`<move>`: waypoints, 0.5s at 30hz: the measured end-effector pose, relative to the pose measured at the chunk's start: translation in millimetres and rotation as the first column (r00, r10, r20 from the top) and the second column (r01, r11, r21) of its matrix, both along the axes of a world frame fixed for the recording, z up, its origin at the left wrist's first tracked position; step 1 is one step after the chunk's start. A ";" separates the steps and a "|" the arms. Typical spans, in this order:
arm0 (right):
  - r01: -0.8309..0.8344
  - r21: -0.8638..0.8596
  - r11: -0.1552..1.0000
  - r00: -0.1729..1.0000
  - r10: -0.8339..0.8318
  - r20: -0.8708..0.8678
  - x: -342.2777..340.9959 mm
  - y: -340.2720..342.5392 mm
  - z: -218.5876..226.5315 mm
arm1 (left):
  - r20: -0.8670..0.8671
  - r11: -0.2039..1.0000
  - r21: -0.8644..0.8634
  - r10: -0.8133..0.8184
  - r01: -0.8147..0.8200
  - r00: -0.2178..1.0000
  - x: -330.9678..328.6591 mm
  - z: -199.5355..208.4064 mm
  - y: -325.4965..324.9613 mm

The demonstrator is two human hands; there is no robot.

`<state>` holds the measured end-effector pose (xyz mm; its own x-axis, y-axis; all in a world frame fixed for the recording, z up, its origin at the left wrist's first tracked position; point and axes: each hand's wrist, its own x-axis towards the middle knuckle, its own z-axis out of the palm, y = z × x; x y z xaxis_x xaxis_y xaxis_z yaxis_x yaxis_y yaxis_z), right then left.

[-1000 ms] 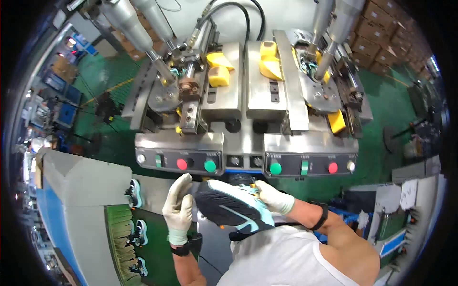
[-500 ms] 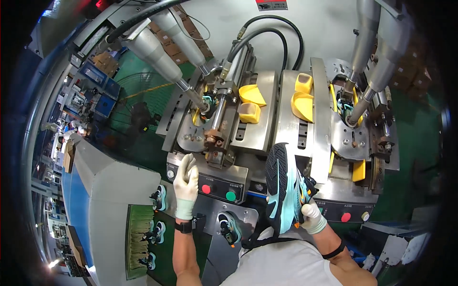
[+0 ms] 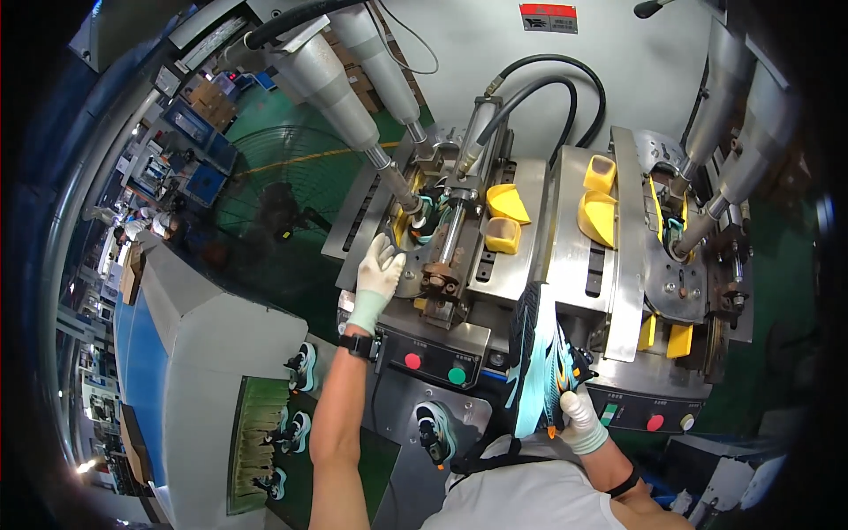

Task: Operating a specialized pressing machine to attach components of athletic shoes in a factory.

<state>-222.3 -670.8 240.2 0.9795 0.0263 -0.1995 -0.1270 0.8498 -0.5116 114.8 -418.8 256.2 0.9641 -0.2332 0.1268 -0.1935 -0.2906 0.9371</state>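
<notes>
Gripped at its heel by the right hand [image 3: 583, 422], shoe [image 3: 537, 360] stands upright before the press [image 3: 579, 265]. Left hand [image 3: 382, 265] rests on a fixture [image 3: 415, 256]; its grasp cannot be told, fingers hidden.

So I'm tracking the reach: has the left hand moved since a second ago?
Yes. The left hand has gone up from below the red button on the control panel to the machine's metal plate above it.
</notes>
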 end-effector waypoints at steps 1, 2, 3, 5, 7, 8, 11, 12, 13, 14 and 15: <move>0.028 -0.020 0.999 1.000 -0.028 -0.011 -0.2 0.4 -3.1 | -0.043 1.000 0.008 0.003 -0.003 0.999 11.2 -5.3 -4.1; 0.054 -0.041 0.998 0.998 -0.055 -0.022 0.5 0.3 -4.9 | -0.087 1.000 0.015 0.009 -0.008 0.996 24.1 -11.3 -7.1; 0.049 -0.056 0.997 0.998 -0.052 -0.045 0.0 -1.2 -4.6 | -0.089 0.997 0.082 0.016 -0.009 0.996 38.3 -15.9 -9.9; 0.077 -0.084 0.994 0.996 -0.080 -0.033 3.2 -0.4 -1.1 | -0.054 0.989 0.146 0.034 -0.025 0.998 72.2 -40.6 -7.0; 0.147 -0.148 0.978 0.987 -0.155 -0.046 5.1 -0.5 4.5 | -0.048 0.990 0.138 0.019 -0.012 0.999 93.6 -54.9 -22.9; 0.168 -0.217 0.962 0.983 -0.181 -0.041 1.1 -4.2 3.8 | -0.044 0.933 0.358 -0.027 0.041 0.999 100.3 -53.7 -36.0; 0.182 -0.262 0.948 0.971 -0.216 -0.106 -18.1 -9.1 -4.7 | -0.120 0.715 0.679 -0.115 0.166 0.986 130.0 -71.8 -56.4; 0.211 -0.242 0.947 0.967 -0.239 -0.093 -17.3 -5.8 -1.6 | -0.006 0.736 0.661 -0.193 0.148 0.981 143.8 -96.8 -38.0; 0.229 -0.230 0.946 0.964 -0.254 -0.085 -15.2 -6.4 4.0 | -0.021 0.712 0.697 -0.106 0.091 0.994 142.3 -113.0 -49.0; 0.237 -0.213 0.948 0.965 -0.255 -0.064 -11.7 -6.4 11.3 | 0.080 0.754 0.655 -0.116 0.036 0.990 143.9 -121.9 -49.8; 0.243 -0.202 0.949 0.964 -0.260 -0.060 -8.2 -6.2 17.6 | 0.020 0.771 0.635 -0.084 0.053 0.996 154.4 -125.0 -48.2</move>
<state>-230.5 -676.9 257.9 0.9287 -0.2652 -0.2591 0.0282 0.7473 -0.6639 269.3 -467.0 131.2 0.9395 -0.3411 -0.0311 -0.2725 -0.7994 0.5355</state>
